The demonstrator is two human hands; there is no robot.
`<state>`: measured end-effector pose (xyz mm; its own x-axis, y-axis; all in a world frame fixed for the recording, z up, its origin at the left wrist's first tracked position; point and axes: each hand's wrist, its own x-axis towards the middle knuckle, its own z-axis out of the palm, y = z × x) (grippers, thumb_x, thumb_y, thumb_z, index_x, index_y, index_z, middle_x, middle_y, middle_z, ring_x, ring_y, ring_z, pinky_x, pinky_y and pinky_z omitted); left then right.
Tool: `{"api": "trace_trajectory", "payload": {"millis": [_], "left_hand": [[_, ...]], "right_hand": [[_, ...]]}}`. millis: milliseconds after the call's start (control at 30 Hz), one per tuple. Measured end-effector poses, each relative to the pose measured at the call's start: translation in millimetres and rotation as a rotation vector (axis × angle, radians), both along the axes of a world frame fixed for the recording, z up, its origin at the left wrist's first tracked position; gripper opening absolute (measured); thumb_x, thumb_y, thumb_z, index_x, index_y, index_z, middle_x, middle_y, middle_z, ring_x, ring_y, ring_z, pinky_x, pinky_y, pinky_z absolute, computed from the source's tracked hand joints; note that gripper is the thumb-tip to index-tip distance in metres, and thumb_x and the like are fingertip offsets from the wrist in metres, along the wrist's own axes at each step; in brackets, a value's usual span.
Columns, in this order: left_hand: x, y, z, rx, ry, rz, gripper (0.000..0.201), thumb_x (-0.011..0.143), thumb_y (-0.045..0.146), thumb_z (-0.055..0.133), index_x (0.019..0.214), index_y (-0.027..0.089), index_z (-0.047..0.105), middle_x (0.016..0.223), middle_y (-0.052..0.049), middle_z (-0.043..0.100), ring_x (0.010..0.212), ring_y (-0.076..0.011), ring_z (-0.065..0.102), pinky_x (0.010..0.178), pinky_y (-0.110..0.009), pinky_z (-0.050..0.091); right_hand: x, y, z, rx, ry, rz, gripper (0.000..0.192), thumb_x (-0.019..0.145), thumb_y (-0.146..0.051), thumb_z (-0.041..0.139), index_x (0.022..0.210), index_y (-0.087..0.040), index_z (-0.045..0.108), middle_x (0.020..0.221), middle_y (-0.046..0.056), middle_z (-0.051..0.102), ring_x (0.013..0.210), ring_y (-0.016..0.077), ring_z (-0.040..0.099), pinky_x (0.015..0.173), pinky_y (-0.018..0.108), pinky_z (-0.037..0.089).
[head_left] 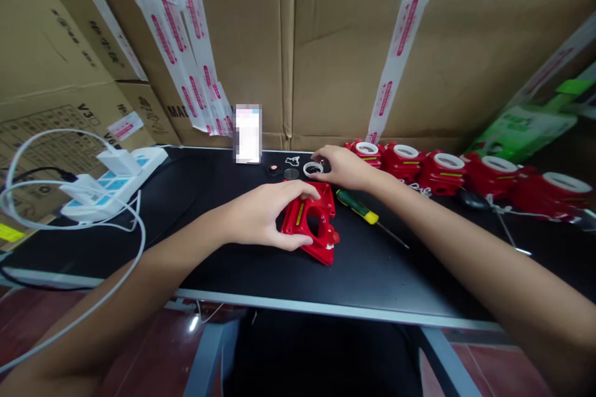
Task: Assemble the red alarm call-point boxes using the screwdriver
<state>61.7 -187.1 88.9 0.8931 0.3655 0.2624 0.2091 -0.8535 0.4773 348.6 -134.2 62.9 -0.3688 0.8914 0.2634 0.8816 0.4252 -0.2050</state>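
red plastic housing [313,221] gripped in left hand [261,214] | right hand [342,166] pinching white ring [313,169] just beyond | best kept level, housing steadied

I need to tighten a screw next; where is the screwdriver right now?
In the head view, the screwdriver lies on the black table, right of the red housing held by the left hand, just under the right hand's wrist.
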Motion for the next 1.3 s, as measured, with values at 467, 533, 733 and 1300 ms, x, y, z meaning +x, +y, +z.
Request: {"api": "trace_trajectory", "payload": {"millis": [467,533,733,1300], "left_hand": [[-2,9,-5.5,-0.028,-0.244,0.080,0.058,0.084,0.046,0.092,0.131,0.022,0.068,0.126,-0.010,0.076,0.116,-0.0287,0.074,0.106,-0.046,0.059],[0,11,-8.6,-0.100,-0.335,0.105,0.054,0.087,0.043,0.090,0.131,0.022,0.068,0.127,-0.011,0.076,0.115,-0.0280,0.075,0.106,-0.044,0.060],[6,31,-23.2,-0.219,-0.620,0.283,0.049,0.088,0.045,0.089,0.125,0.019,0.068,0.126,-0.012,0.075,0.117,-0.0261,0.074,0.110,-0.042,0.059],[3,52,-38.1,-0.171,-0.266,0.247,0.053,0.089,0.042,0.087,0.134,0.022,0.068,0.140,-0.014,0.073,0.131,-0.0336,0.071,0.123,-0.064,0.049]], "right_hand": [[14,-54,44.0,0.077,0.077,-0.041,0.033,0.109,-0.042,0.060,0.119,-0.017,0.077,0.118,0.014,0.078,0.103,0.0291,0.074,0.095,0.045,0.059],[12,-80,46.7,0.068,0.186,0.017,0.037,0.113,-0.047,0.052,0.115,-0.019,0.076,0.114,0.011,0.079,0.101,0.0272,0.075,0.092,0.043,0.058],[4,-121,15.1,0.106,0.331,0.062,0.054,0.108,-0.059,0.059,0.142,-0.017,0.063,0.137,0.017,0.069,0.123,0.0338,0.069,0.110,0.053,0.054],[3,-110,-10.5,0.000,0.126,-0.044,0.094,0.090,-0.043,0.084,0.167,-0.011,0.039,0.138,0.023,0.070,0.130,0.0399,0.064,0.116,0.059,0.053]]}}
